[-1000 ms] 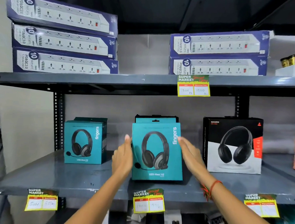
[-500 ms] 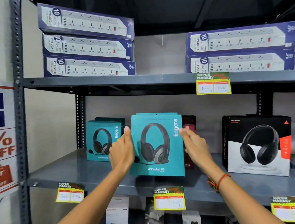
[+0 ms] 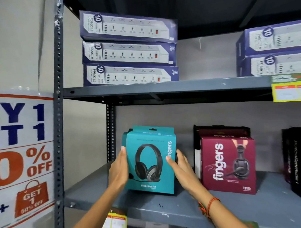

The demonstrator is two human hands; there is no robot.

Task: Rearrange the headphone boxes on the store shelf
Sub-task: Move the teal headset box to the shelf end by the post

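Setting: grey metal store shelf (image 3: 228, 208)
Grip: left hand (image 3: 118, 169), right hand (image 3: 181, 168) clasping teal headphone box (image 3: 150, 163)
Beside: maroon headphone box (image 3: 227, 164)

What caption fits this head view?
Both hands, left and right, grip a teal headphone box beside a maroon headphone box.

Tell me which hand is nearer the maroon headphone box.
Right. The right hand grips the teal box on the side facing the maroon box; the left hand holds the far side.
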